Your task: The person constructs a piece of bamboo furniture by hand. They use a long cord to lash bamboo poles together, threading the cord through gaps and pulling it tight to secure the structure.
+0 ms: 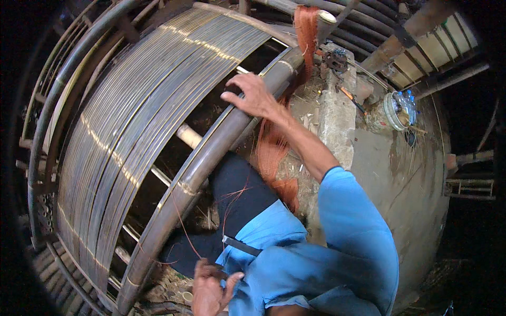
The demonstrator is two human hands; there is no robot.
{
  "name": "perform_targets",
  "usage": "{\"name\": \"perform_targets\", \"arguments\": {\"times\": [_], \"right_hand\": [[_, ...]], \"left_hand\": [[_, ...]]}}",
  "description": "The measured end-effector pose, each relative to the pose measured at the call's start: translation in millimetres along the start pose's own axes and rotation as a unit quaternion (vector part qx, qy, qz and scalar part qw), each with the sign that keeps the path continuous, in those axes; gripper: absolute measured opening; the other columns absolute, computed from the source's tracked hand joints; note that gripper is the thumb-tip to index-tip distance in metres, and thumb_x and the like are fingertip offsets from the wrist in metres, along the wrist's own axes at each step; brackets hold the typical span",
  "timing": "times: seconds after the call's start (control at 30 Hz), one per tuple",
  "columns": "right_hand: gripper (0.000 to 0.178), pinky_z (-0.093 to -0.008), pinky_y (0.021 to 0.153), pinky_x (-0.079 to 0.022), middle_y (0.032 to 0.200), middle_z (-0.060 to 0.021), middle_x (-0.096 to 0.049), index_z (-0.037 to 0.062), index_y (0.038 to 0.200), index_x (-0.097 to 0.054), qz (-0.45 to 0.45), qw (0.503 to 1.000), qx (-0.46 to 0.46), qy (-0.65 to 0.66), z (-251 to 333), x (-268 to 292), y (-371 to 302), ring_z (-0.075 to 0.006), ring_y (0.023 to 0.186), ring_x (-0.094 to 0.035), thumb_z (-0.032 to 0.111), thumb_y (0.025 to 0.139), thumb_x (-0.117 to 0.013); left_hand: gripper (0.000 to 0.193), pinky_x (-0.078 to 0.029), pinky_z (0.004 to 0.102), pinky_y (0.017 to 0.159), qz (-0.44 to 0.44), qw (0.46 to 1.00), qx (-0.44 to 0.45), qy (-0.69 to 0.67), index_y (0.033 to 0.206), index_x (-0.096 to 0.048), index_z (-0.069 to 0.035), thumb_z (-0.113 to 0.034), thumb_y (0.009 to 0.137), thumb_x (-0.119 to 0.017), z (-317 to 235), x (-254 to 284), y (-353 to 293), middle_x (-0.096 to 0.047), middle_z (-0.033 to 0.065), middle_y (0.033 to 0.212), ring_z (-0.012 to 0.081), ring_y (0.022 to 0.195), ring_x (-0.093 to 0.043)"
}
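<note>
Far left: 1 outer rail [45, 126], round, smooth, grey, pole-like. Next, 1 slatted panel [150, 95], filling the left half of the frame: long thin strips, too many to count, dull grey-brown, crossed by 3 pale wavy bands, like cane joints. Dark gap along its right side, a few pale crosspieces spanning it.

Then 1 thick front pole [219, 150], running diagonally between panel and person; looked like bamboo, glossy, at least 2 pale node rings. Reddish strand [182, 218], thin and wiry, ran from that pole down to the left hand [211, 289]. That hand was low, fingers curled on the strand, thumb sticking out. More loose strands lay over the person's dark trousers.

1 right hand [250, 97], high on the pole: unclenched, fingers bent and apart, no grasp that I could see.

Right of that, 1 orange-red fibre bundle [305, 39], stringy, draped over the pole end. Then 1 rough concrete ledge [337, 121], 1 orange-handled tool [348, 95], 1 translucent bucket [382, 118] with several blue-capped clear bottles [408, 102].
</note>
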State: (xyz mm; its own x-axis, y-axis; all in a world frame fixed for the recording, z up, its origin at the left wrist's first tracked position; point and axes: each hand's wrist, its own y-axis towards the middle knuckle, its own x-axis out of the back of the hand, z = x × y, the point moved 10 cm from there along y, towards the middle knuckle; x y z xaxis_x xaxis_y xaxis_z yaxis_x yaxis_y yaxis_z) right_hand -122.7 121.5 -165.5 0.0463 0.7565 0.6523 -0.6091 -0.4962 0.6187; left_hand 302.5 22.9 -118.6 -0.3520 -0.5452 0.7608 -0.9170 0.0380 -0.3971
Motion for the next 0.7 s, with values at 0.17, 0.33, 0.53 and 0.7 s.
{"name": "perform_targets", "arguments": {"times": [0.17, 0.33, 0.53, 0.7], "right_hand": [[0.062, -0.0443, 0.094, -0.043, 0.093, -0.0162, -0.071, 0.0063, 0.076, -0.076, 0.170, 0.977, -0.023, -0.124, -45, -18, -6, -0.0320, 0.093, -0.062, 0.064, 0.088, -0.059], [0.034, -0.0434, 0.094, -0.046, 0.103, -0.0123, -0.066, 0.0048, 0.100, -0.068, -0.254, 0.953, -0.157, -0.042, -41, 54, -59, -0.0331, 0.097, -0.058, 0.017, 0.073, -0.083], [0.039, -0.0306, 0.067, -0.050, 0.107, -0.0099, -0.061, 0.0011, 0.105, -0.063, -0.176, 0.641, -0.536, 0.520, -81, -39, -160, -0.0155, 0.082, -0.058, 0.037, 0.093, -0.073], [0.041, -0.0314, 0.054, -0.046, 0.075, -0.0054, -0.062, 0.0009, 0.105, -0.069, -0.019, 0.699, -0.545, 0.463, -61, -23, -170, -0.0140, 0.054, -0.052, 0.041, 0.100, -0.062]], "left_hand": [[0.033, -0.036, 0.0556, 0.110, -0.272, 0.933, 0.042, 0.230, 0.096, -0.062, 0.007, -0.019, 0.084, -0.079, 1, 97, 17, -0.054, 0.0240, 0.128, 0.0476, 0.126, -0.047], [0.031, -0.036, 0.0558, 0.110, -0.296, 0.950, -0.004, 0.102, 0.090, -0.062, 0.002, -0.021, 0.082, -0.081, -26, 95, 83, -0.057, 0.0243, 0.127, 0.0479, 0.128, -0.047], [0.046, -0.040, 0.0484, 0.111, -0.150, 0.986, -0.004, -0.074, 0.110, -0.060, 0.005, -0.025, 0.082, -0.081, -39, 60, 182, -0.057, 0.0276, 0.126, 0.0453, 0.123, -0.052], [0.074, -0.044, 0.0437, 0.108, -0.157, 0.978, -0.087, -0.111, 0.134, -0.048, 0.006, -0.024, 0.077, -0.085, -54, 18, 260, -0.057, 0.0278, 0.131, 0.0414, 0.126, -0.054]]}}
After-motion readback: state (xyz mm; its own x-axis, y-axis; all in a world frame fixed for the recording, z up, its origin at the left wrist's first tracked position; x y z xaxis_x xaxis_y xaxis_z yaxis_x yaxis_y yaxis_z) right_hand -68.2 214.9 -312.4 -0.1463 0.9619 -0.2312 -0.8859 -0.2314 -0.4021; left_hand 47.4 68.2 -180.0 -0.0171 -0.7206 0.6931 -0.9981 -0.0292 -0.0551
